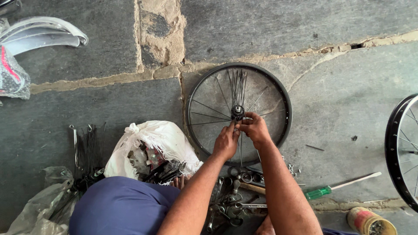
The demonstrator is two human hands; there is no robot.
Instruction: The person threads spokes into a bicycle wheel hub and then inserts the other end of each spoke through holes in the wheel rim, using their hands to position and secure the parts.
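Head view: bike wheel rim (192,101) flat on stone floor (87,130) so hub (237,112) faces up. My left hand (226,142) and right hand (255,129) meet just below hub, fingers pinched narrow on a thin spoke, lower end. Loose spokes bunched upright at hub. Wrenches (226,204) by my knees, green screwdriver (339,186) to the right, within reach.

Large grey stone slabs form the floor (348,95), split by sandy, crumbling mortar joints (104,79), with a rough patched strip (160,30) running upward under soft, even daylight.
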